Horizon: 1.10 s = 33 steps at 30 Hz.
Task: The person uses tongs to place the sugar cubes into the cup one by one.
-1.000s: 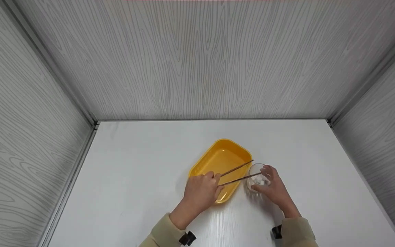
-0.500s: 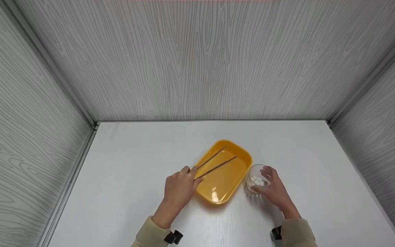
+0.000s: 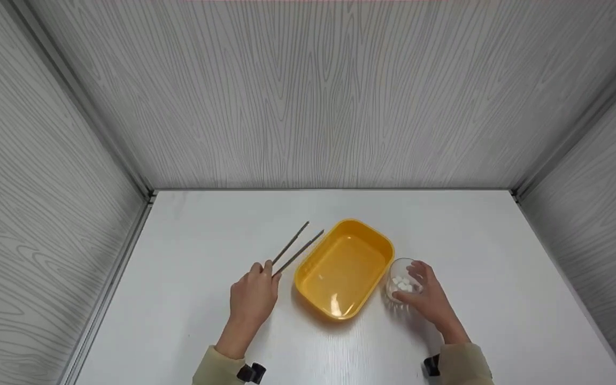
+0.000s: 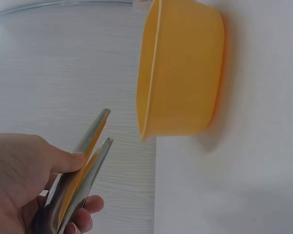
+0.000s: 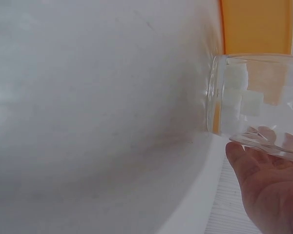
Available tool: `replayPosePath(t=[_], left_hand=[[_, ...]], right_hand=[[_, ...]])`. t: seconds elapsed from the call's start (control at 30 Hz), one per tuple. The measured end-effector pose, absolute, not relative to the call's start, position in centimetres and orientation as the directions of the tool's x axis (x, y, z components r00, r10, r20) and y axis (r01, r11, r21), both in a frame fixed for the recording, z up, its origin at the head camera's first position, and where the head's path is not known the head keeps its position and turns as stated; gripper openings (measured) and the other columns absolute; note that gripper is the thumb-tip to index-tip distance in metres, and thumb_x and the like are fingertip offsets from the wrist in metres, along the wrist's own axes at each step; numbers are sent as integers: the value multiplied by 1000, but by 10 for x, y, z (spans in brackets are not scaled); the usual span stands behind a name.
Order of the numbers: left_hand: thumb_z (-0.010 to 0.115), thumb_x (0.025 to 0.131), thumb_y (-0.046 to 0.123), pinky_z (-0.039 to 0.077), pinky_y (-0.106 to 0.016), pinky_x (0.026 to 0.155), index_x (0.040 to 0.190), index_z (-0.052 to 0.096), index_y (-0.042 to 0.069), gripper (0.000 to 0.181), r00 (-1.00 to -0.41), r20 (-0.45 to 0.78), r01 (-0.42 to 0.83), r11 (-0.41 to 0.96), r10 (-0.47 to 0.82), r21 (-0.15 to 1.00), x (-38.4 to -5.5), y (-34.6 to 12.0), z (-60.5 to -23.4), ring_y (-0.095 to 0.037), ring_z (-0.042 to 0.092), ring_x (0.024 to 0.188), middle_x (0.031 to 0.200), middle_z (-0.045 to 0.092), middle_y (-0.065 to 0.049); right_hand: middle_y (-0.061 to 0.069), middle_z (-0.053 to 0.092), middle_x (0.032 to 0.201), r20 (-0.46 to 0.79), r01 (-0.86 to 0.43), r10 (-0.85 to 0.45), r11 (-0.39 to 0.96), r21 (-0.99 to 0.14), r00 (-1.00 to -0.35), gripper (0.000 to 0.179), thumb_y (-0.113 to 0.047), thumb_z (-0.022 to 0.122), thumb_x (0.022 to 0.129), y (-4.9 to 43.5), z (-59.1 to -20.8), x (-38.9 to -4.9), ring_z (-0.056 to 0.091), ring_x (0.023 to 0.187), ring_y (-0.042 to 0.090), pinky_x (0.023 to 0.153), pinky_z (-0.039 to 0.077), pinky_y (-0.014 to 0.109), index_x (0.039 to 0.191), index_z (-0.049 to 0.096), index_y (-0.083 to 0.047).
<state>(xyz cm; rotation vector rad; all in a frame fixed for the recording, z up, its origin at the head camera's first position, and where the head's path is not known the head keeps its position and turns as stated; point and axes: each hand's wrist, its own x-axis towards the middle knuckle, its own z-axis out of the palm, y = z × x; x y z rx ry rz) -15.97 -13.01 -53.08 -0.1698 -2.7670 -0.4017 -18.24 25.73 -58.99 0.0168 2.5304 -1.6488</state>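
Observation:
My left hand (image 3: 254, 297) grips a pair of metal tongs (image 3: 300, 252) to the left of the yellow tray (image 3: 348, 267). Their two arms stand apart at the tips, with nothing between them; in the left wrist view the tongs (image 4: 92, 176) lie between thumb and fingers, pointing up beside the outside of the tray (image 4: 185, 73). Right of the tray, my right hand (image 3: 432, 299) holds a clear glass (image 3: 400, 265), thumb and fingers around its side. Several white cubes (image 5: 234, 78) lie at the bottom of the glass (image 5: 271, 126).
The white table (image 3: 222, 224) is bounded by grey wood-grain panels at the back (image 3: 308, 107), left (image 3: 46, 214) and right (image 3: 597, 214). The tray stands at a slant, close beside the glass, with nothing seen inside it.
My left hand has moved left with the tongs, from over the glass, across the tray, to the tray's left side. The right hand and glass have stayed in place.

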Motion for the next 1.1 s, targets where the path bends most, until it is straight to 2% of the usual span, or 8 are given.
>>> replayPosePath(t=[0.2, 0.57, 0.9, 1.1], left_hand=[[69, 92, 18, 53, -39, 52, 118, 64, -9, 37, -949, 317, 87, 958, -4, 274, -163, -144, -541, -29, 67, 68, 87, 62, -18], [68, 91, 9, 53, -41, 53, 119, 60, -15, 38, -958, 286, 54, 948, -40, 315, -169, -164, -560, -33, 67, 72, 89, 61, -24], [66, 92, 7, 53, -38, 54, 120, 57, -19, 39, -975, 216, 21, 939, -57, 344, -169, -168, -571, -30, 64, 68, 87, 58, -24], [66, 92, 6, 54, -38, 59, 121, 55, -19, 40, -977, 204, 16, 932, -63, 363, -169, -169, -579, -32, 65, 72, 91, 59, -25]], right_hand=[[16, 37, 150, -104, 72, -58, 398, -914, -993, 94, -25, 87, 76, 257, -591, -183, 30, 141, 33, 109, 27, 56, 146, 27, -7], [16, 38, 149, -108, 79, -52, 402, -912, -993, 94, -24, 86, 76, 257, -589, -183, 31, 141, 34, 109, 26, 56, 147, 26, -7], [17, 37, 150, -112, 78, -58, 419, -905, -992, 95, -25, 86, 76, 257, -589, -183, 30, 141, 34, 109, 26, 56, 147, 25, -7], [16, 38, 150, -121, 88, -49, 431, -898, -991, 97, -28, 86, 76, 257, -588, -183, 30, 142, 33, 110, 24, 56, 147, 25, -7]])
